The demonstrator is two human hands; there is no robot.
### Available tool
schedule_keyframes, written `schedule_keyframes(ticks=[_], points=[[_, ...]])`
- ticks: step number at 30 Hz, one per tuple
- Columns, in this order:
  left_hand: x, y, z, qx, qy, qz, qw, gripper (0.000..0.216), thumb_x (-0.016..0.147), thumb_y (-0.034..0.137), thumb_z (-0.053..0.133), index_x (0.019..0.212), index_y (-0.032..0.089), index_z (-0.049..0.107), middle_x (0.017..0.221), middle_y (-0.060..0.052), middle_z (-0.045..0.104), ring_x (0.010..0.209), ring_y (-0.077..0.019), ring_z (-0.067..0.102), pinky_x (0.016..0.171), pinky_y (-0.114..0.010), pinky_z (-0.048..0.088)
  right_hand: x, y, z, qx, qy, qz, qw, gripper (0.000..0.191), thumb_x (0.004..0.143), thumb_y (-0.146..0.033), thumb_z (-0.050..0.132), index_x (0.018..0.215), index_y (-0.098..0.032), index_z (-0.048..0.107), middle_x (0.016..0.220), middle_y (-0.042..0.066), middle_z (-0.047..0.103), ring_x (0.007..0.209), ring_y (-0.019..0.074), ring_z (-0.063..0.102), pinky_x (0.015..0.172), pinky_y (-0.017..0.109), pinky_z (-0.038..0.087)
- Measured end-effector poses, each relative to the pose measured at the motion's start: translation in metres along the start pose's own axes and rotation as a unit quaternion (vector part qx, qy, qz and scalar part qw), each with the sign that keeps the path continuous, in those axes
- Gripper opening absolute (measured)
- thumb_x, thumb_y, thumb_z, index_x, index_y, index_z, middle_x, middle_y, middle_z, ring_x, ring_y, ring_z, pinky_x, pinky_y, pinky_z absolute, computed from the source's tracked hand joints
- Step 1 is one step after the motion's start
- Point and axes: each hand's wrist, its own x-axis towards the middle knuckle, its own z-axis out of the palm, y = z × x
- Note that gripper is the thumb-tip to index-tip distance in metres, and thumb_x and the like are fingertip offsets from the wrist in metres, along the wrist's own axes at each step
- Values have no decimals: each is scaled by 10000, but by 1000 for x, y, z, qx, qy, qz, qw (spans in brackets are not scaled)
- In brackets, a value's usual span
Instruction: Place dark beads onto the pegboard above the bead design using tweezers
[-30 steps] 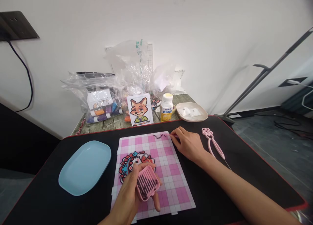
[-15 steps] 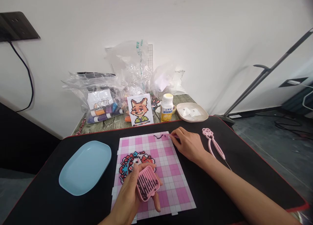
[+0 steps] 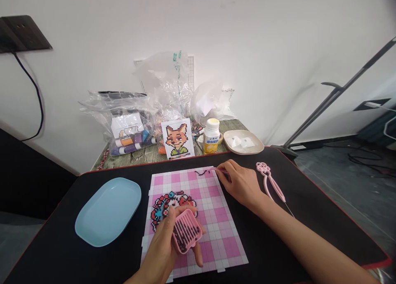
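Observation:
My left hand is closed around a small pink ridged bead tray with dark beads lying in its grooves. Below it is a pink-and-white checked pegboard, where a multicoloured bead picture is partly covered by that hand. My right hand pinches pink tweezers at the board's far right corner. The tweezer tips are by a short line of dark beads; whether they grip a bead is too small to tell.
A blue tray lies to the left, and pink flower-handled tweezers to the right. Along the back stand a fox pattern card, a white-and-yellow bottle, a cream dish and plastic bags holding coloured bead tubes.
The tweezer tips have shifted slightly at the end of the dark bead line, with my right hand hardly moving. My left hand and the bead tray stay in place.

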Motion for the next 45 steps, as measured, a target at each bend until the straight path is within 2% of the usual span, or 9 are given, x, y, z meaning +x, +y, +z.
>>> schedule_keyframes(ticks=[4, 7, 12, 15, 21, 24, 32, 41, 45], points=[[-1, 2, 2, -9, -12, 4, 1000, 430, 909, 552, 440, 1046, 174, 591, 867, -74, 706, 399, -153, 620, 454, -306, 489, 1, -12, -10, 81, 80, -43, 993, 159, 928, -270, 518, 843, -161, 596, 778, 5, 666, 480, 50, 512, 461, 186, 328], [-1, 5, 4, -22, -37, 5, 999, 463, 910, 564, 425, 1077, 169, 599, 857, -80, 704, 458, -170, 640, 493, -317, 501, -1, -24, -21, 150, 117, -117, 975, 67, 911, -215, 544, 891, -156, 572, 802, 25, 670, 529, 52, 548, 504, 166, 397], [-2, 11, 8, -17, -32, -3, 999, 493, 897, 571, 451, 1118, 156, 597, 848, -81, 703, 489, -182, 648, 522, -325, 498, -9, -43, -35, 199, 109, -237, 945, 61, 900, -184, 541, 949, -155, 562, 767, 25, 667, 647, 90, 619, 571, 187, 465], [-3, 12, 9, 1, -16, -9, 1000, 498, 905, 567, 439, 1121, 145, 591, 846, -77, 709, 465, -169, 636, 516, -312, 485, -12, -51, -38, 214, 82, -273, 934, 86, 917, -199, 512, 943, -145, 573, 743, 27, 658, 622, 96, 609, 542, 198, 462], [-4, 11, 10, 10, -26, 0, 1000, 519, 911, 568, 425, 1205, 153, 529, 886, -78, 707, 515, -176, 651, 495, -286, 469, -12, -56, -38, 218, 50, -276, 935, 106, 925, -183, 485, 955, -133, 573, 768, 36, 661, 631, 104, 606, 541, 209, 462], [-4, 11, 10, 14, -24, -7, 1000, 483, 914, 543, 446, 1178, 149, 540, 877, -70, 708, 489, -169, 645, 496, -290, 467, -11, -55, -38, 214, 41, -276, 936, 110, 930, -184, 473, 959, -137, 568, 776, 32, 658, 636, 99, 607, 545, 204, 462], [-3, 11, 10, 13, -13, -13, 1000, 491, 901, 550, 471, 1160, 143, 559, 664, -18, 685, 443, -183, 632, 506, -310, 475, -11, -57, -38, 238, -6, -292, 926, 139, 950, -193, 441, 957, -127, 563, 798, 45, 650, 655, 105, 611, 576, 212, 486], [-2, 10, 10, 3, -4, -11, 1000, 491, 869, 540, 544, 1147, 138, 580, 654, -3, 689, 446, -173, 633, 497, -302, 468, -14, -57, -33, 226, -15, -296, 928, 153, 958, -196, 435, 965, -124, 571, 818, 51, 648, 659, 102, 611, 571, 207, 487], [0, 5, 8, -3, 0, 5, 1000, 518, 874, 561, 515, 1162, 133, 565, 589, 13, 672, 390, -173, 614, 491, -311, 467, -14, -57, -33, 230, -11, -295, 927, 160, 961, -196, 428, 959, -121, 570, 810, 54, 652, 651, 106, 607, 560, 214, 485]])
